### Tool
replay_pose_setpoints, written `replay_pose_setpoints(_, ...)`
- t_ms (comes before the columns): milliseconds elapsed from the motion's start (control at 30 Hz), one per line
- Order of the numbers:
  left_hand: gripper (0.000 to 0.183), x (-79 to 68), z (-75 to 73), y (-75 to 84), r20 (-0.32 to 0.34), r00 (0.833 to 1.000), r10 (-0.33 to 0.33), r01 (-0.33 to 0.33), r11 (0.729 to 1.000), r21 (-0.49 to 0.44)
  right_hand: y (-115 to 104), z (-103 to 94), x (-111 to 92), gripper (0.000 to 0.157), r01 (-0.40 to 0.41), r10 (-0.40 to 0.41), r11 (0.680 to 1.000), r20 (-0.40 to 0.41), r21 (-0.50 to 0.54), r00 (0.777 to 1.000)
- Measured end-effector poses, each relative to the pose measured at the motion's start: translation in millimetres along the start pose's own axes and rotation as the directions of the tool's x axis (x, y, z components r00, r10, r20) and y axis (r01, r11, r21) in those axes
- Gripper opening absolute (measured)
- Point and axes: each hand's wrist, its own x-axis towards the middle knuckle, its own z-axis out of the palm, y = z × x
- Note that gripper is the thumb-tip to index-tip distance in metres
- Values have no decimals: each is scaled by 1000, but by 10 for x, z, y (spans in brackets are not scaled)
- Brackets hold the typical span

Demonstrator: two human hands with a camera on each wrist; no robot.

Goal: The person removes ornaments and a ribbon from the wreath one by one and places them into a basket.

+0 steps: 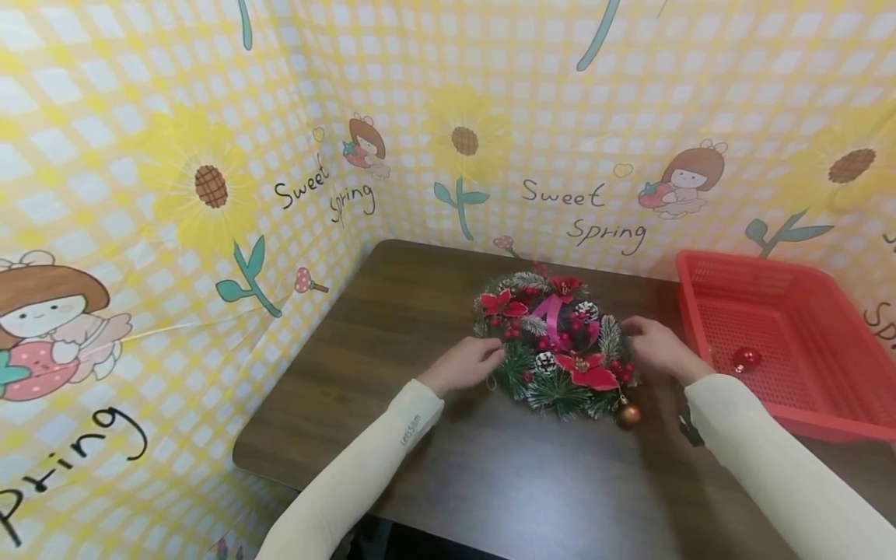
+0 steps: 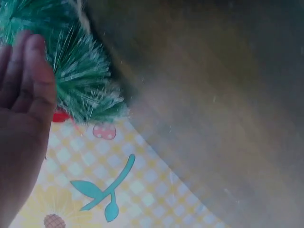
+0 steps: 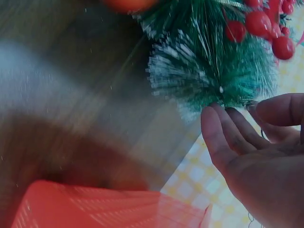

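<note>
A Christmas wreath (image 1: pixel 560 397) of green frosted sprigs lies on the table, with red poinsettias (image 1: pixel 586 370), red berries, pine cones (image 1: pixel 545 362) and a pink ribbon (image 1: pixel 553 317). A bronze ball ornament (image 1: pixel 628 414) sits at its front right edge. My left hand (image 1: pixel 463 365) is at the wreath's left side, its fingers fairly straight against the sprigs in the left wrist view. On the other side, my right hand (image 1: pixel 656 346) has its fingertips at the sprigs, thumb apart from the fingers in the right wrist view. A thin dark loop (image 3: pixel 262 135) shows near those fingers.
A red plastic basket (image 1: pixel 791 268) stands at the table's right, with a red ball ornament (image 1: pixel 747 358) inside. The brown wooden table (image 1: pixel 336 373) meets yellow checked cloth walls (image 1: pixel 392 47) at the back and left. A small pale loop (image 1: pixel 491 383) hangs by the wreath's left edge.
</note>
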Motion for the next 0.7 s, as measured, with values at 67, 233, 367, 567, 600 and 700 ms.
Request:
replay_pose_setpoints(67,18,-6,35,-6,29,1000,-6,6,1000,-14,5,42,-8,37,-31,30,999,38,21,999)
replay_pose_setpoints(233,26,1,63,-31,-9,996,-93,93,996,-14,58,86,-30,34,-64,63,998,39,26,997)
replay_pose_setpoints(367,38,32,62,-64,-21,984,-178,178,984,9,79,104,-49,24,7,-9,999,38,50,999)
replay_pose_setpoints(567,51,78,79,-108,-34,964,-264,265,963,44,36,139,-76,20,105,-118,986,98,126,988)
replay_pose_setpoints(600,52,83,84,-114,-36,963,-266,268,962,49,22,137,-81,19,111,-121,987,82,119,989)
replay_pose_setpoints(700,53,91,101,-127,-37,962,-272,274,960,59,-50,125,-106,13,135,-135,988,0,72,991)
